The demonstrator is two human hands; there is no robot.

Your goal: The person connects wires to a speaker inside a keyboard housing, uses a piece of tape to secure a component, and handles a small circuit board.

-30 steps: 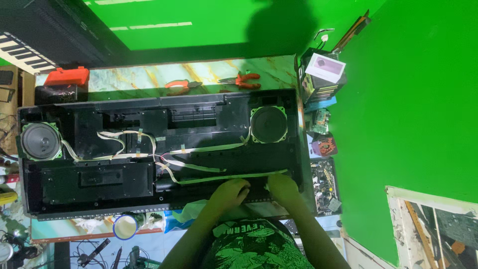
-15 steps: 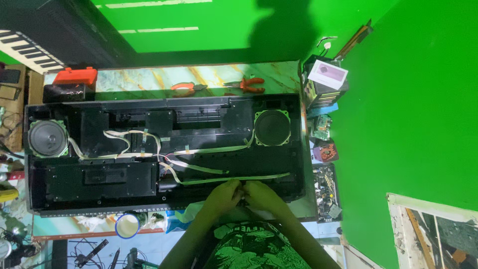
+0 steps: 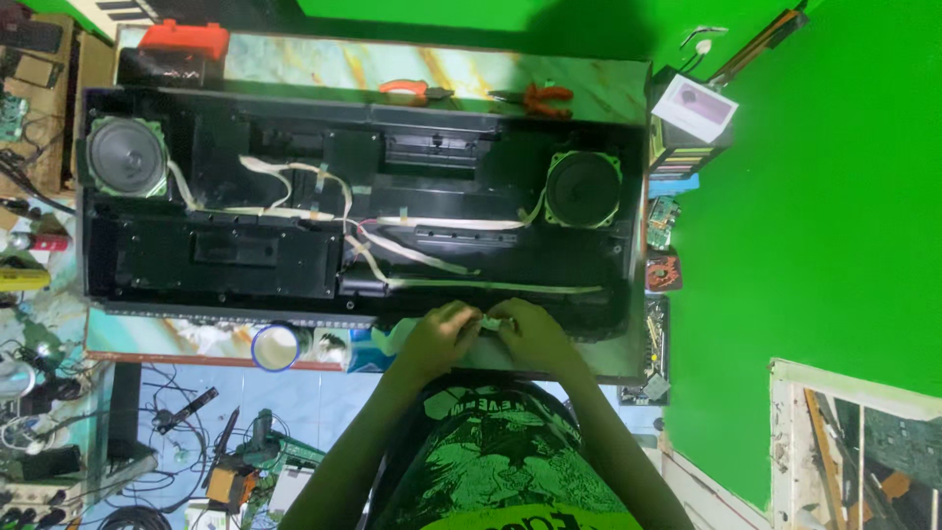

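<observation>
Both hands meet at the near edge of the bench (image 3: 589, 86): the left hand (image 3: 439, 337) and the right hand (image 3: 530, 334) are curled around a small pale part (image 3: 494, 322) pinched between their fingertips, though it is too small to tell what it is, perhaps the end of a ribbon cable. It sits at the near rim of the open black keyboard case (image 3: 226, 260), just right of the middle. Left of the left hand, on the bench's near strip, stands a blue-rimmed roll of tape (image 3: 277, 346). Inside the case, a long pale ribbon cable (image 3: 500, 288) runs left to right just beyond the hands, and more pale cables (image 3: 294, 191) loop across the middle. A round speaker (image 3: 126, 157) sits in the far left corner of the case, another speaker (image 3: 582, 189) toward the far right. Beyond the case, on the bench's marbled far strip, lie orange-handled pliers (image 3: 538, 97) and an orange-handled cutter (image 3: 407, 91), near each other, with a red box (image 3: 183, 37) at the far left corner. Right of the bench, a white box with a purple face (image 3: 695, 106) rests on a stack against the green floor (image 3: 834, 216).
</observation>
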